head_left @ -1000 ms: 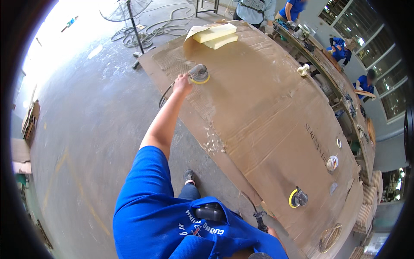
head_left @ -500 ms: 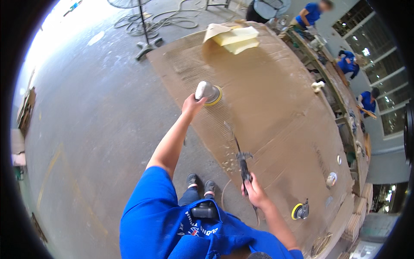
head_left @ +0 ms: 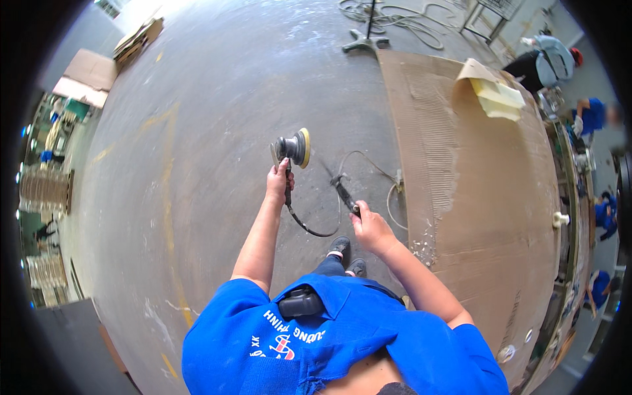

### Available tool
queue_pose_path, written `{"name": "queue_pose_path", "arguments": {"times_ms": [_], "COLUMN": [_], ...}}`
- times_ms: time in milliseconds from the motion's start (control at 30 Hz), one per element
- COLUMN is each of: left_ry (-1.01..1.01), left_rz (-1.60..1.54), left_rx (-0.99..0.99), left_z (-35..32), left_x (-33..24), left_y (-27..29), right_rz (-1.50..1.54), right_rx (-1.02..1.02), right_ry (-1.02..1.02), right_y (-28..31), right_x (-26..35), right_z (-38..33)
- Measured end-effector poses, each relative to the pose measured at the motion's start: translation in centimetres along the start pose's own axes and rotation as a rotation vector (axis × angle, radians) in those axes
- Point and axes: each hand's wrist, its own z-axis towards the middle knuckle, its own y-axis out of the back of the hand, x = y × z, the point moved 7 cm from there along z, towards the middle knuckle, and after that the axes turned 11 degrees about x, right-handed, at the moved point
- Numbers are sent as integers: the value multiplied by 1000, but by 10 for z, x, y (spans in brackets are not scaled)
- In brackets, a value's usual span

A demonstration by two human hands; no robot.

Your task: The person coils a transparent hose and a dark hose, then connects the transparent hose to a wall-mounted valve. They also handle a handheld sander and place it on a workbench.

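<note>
Left fingers (head_left: 284, 164) clamp an orbital sander (head_left: 288, 146), disc (head_left: 305, 148) toward one o'clock; right fingers (head_left: 361, 210) clasp a blow gun (head_left: 344, 193) toward eleven.

Our left hand (head_left: 279, 182) is curled in a grip left of the frame's centre, its forearm (head_left: 255, 247) pointing nearly straight up; our right hand (head_left: 372, 229) grips lower, right of centre, its arm (head_left: 426, 283) slanting up-left from the lower right.

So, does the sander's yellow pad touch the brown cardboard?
Apart. The head view shows grey floor between the yellow pad and the brown cardboard.
</note>
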Motion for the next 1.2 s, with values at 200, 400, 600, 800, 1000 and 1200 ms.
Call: {"name": "queue_pose_path", "arguments": {"times_ms": [200,400,600,800,1000,1200], "left_ry": [-214,-556,-535,-509,-554,-612], "left_rz": [70,432,597,695,783,1231], "left_rx": [-64,41,116,136,115,134], "left_z": [-27,-52,-62,-70,-83,-104], "left_x": [-7,-37,-40,-41,-46,-58], "left_y": [39,41,36,35,34,22], "right_rz": [-4,-4,-47,364,559,369], "right_rx": [115,156,220,478,523,598], "right_ry": [27,75,13,-68,-77,-97], "right_y": [-19,12,30,17,10,32], "right_x": [8,14,16,-10,-22,-16], "right_z": [-1,2,-5,-12,-7,-1]}}
